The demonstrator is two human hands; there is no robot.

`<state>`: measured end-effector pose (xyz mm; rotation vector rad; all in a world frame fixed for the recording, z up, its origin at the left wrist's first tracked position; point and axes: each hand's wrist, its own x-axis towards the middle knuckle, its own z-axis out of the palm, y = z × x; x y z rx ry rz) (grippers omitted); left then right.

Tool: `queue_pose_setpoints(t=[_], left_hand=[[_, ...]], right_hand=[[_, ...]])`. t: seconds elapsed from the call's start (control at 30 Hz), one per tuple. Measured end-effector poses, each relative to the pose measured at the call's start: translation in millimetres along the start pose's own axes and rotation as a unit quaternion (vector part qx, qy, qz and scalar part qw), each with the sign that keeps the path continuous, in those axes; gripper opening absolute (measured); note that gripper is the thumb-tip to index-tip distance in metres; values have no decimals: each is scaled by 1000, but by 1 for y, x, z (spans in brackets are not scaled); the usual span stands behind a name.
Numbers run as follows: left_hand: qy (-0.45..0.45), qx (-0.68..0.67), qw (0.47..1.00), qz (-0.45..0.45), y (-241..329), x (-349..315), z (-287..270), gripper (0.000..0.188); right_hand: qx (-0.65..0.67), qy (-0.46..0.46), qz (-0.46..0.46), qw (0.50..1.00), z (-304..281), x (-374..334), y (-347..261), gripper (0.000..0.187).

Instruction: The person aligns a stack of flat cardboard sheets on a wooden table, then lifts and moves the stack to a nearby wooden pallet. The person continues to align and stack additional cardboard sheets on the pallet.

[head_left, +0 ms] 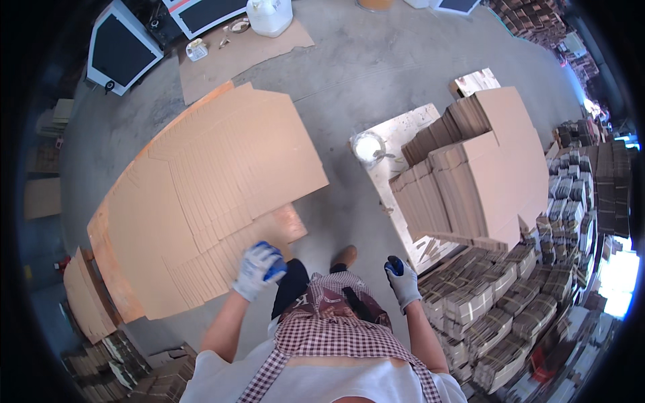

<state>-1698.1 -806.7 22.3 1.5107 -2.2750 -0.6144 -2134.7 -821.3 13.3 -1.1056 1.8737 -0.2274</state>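
Note:
My left hand (259,270), in a white glove with a blue coating, hovers over the near right edge of a spread of brown cardboard sheets (141,228). Its fingers curl in, and I see nothing held. My right hand (404,283), gloved alike, hangs beside my apron near the low pale board. Its fingers bend loosely, slightly apart, with nothing visible between them. The sheets overlap in a fanned row, their edges stepped. At right, a tall pile of cut cardboard pieces (507,148) rests on the pale board (398,221). A round tub of white stuff (368,148) sits there too.
Bundled cardboard stacks (484,295) crowd the right side. More cardboard (87,295) stands at the lower left. Far off are a white jug (270,17) on a flat cardboard piece (242,57) and a dark-panelled frame (124,50). Grey floor (336,101) runs between the piles.

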Motion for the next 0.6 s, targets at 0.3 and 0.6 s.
queue_pose_setpoints(t=[0.3,0.6], left_hand=[[-70,-47,996,-42,101,131,61,25],[-62,-80,975,-199,52,236,70,30]], right_hand=[[-46,37,-171,983,-111,154,-48,34],[559,-175,2,811,-189,244,-157,56]])
